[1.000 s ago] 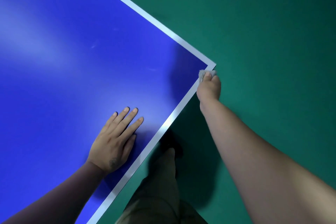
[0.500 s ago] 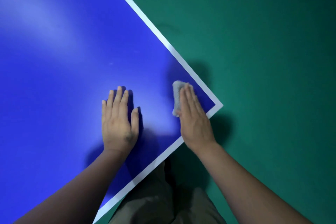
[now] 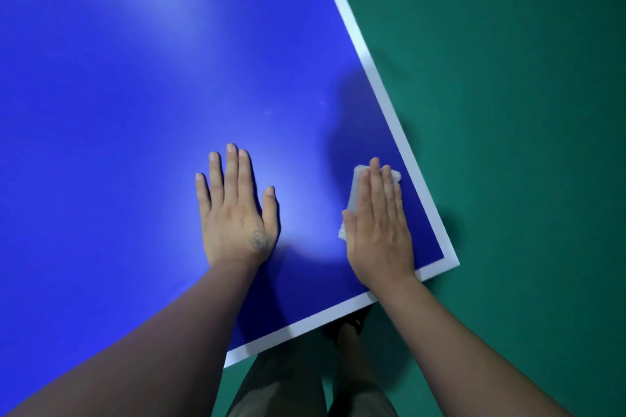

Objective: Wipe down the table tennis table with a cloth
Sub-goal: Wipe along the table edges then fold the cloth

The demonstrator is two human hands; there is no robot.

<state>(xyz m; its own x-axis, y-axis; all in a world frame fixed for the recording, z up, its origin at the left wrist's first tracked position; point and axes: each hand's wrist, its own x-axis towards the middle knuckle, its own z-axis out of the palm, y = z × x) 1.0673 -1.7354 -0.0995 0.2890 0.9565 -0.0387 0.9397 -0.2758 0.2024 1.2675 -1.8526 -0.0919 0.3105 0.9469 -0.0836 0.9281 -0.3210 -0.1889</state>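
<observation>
Two flat hands on the tabletop, one pressing the cloth near its right corner.

Fingers straight, the right hand (image 3: 379, 227) presses a pale cloth (image 3: 354, 195) just inside the white edge line; the cloth peeks out past fingertips and thumb, its long axis running away from the person. The left hand (image 3: 233, 213) rests spread, bracing. Unwiped blue table (image 3: 135, 112) lies left and ahead, so the right hand looks set to sweep.

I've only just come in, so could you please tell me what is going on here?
A person is wiping a blue table tennis table near its corner. The right hand lies flat with straight fingers, pressing a pale cloth onto the surface close to the white edge line. The left hand rests flat on the table beside it, holding nothing.
</observation>
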